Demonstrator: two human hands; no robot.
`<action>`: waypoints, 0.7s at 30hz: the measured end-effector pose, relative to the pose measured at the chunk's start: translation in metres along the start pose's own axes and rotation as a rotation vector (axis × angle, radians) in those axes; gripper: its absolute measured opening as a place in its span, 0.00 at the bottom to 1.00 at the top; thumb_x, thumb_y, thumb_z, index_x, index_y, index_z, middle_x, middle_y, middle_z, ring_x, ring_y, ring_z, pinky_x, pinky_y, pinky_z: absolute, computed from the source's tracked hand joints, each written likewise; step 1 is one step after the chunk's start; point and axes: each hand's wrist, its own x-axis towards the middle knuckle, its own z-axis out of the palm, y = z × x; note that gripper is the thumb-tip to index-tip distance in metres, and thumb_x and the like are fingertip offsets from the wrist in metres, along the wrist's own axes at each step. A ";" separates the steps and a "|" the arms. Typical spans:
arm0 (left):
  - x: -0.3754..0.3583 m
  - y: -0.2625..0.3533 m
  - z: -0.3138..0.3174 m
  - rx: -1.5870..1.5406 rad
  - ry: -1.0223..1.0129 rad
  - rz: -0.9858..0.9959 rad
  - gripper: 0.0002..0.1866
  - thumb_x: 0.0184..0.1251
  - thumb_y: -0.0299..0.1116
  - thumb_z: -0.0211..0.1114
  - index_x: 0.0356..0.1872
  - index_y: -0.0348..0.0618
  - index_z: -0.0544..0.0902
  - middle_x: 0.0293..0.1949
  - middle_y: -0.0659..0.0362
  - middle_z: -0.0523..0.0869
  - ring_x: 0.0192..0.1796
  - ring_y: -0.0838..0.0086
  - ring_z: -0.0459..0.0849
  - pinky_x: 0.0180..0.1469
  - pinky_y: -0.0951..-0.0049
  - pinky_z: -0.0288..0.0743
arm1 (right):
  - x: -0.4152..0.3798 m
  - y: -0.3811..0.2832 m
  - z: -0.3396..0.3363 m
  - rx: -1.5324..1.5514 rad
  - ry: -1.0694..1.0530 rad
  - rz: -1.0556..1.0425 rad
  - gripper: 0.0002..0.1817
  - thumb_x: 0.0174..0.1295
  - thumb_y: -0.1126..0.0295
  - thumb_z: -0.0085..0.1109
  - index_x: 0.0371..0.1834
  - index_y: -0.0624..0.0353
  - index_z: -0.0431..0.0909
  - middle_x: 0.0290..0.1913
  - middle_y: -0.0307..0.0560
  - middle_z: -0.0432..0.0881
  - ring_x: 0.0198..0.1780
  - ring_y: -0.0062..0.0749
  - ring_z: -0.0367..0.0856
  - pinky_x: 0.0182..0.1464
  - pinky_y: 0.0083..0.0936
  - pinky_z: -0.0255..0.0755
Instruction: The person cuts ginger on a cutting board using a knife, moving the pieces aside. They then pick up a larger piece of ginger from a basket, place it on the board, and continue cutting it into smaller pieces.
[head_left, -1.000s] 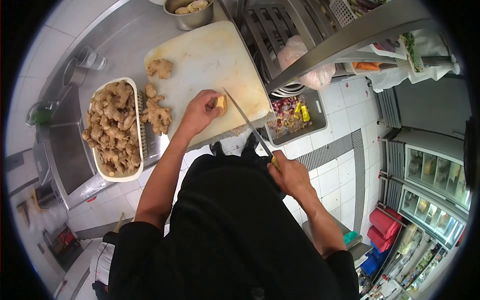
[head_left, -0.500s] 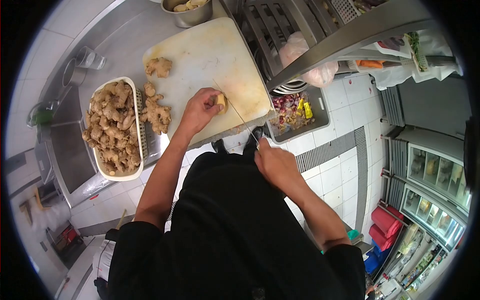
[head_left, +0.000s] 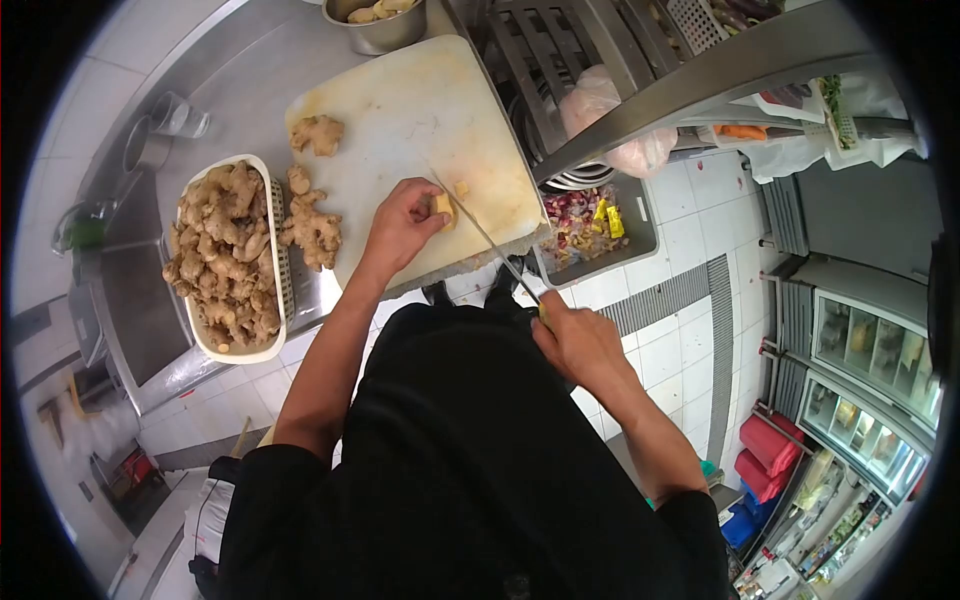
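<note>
My left hand (head_left: 408,222) grips a piece of ginger (head_left: 444,208) on the white cutting board (head_left: 390,105), fingers curled round it. In my right hand (head_left: 580,345) is a knife (head_left: 492,243), its blade slanting across the board and lying against the right side of that piece. Just beyond the blade sits a small cut bit of ginger (head_left: 461,188). One knobbly unpeeled ginger root (head_left: 318,135) rests on the board's left part, and another ginger root (head_left: 313,232) lies at its left edge. Further left, a cream basket (head_left: 281,250) is heaped with unpeeled ginger.
A metal bowl (head_left: 378,36) with pale pieces stands behind the board. Below the board's right side is a grey bin (head_left: 648,215) of scraps. A steel shelf post (head_left: 680,75) crosses the upper right, near a pink plastic bag (head_left: 620,120). At left are a sink (head_left: 140,300) and clear cups (head_left: 180,118).
My right hand has moved right and toward my body with the knife, whose blade now shows its flat. A small cut bit of ginger now lies right of the blade.
</note>
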 end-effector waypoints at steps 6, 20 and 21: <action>0.000 0.005 0.000 -0.004 0.009 -0.012 0.19 0.61 0.26 0.78 0.53 0.38 0.84 0.52 0.59 0.83 0.37 0.75 0.83 0.46 0.72 0.82 | -0.015 -0.004 -0.008 -0.021 -0.105 0.069 0.15 0.73 0.61 0.59 0.52 0.59 0.70 0.28 0.62 0.86 0.36 0.64 0.87 0.40 0.57 0.78; -0.004 0.006 0.002 -0.003 0.026 0.008 0.20 0.61 0.26 0.77 0.54 0.37 0.83 0.56 0.58 0.82 0.41 0.73 0.85 0.47 0.73 0.83 | 0.047 -0.001 0.009 -0.003 0.059 -0.072 0.14 0.72 0.62 0.58 0.47 0.62 0.71 0.31 0.62 0.87 0.38 0.61 0.88 0.43 0.55 0.81; -0.003 0.004 0.002 -0.004 0.027 0.010 0.20 0.61 0.26 0.77 0.54 0.37 0.83 0.56 0.58 0.82 0.41 0.73 0.85 0.47 0.73 0.83 | 0.036 -0.002 0.003 -0.005 0.023 -0.045 0.14 0.72 0.61 0.58 0.48 0.62 0.72 0.31 0.62 0.87 0.38 0.61 0.89 0.42 0.55 0.81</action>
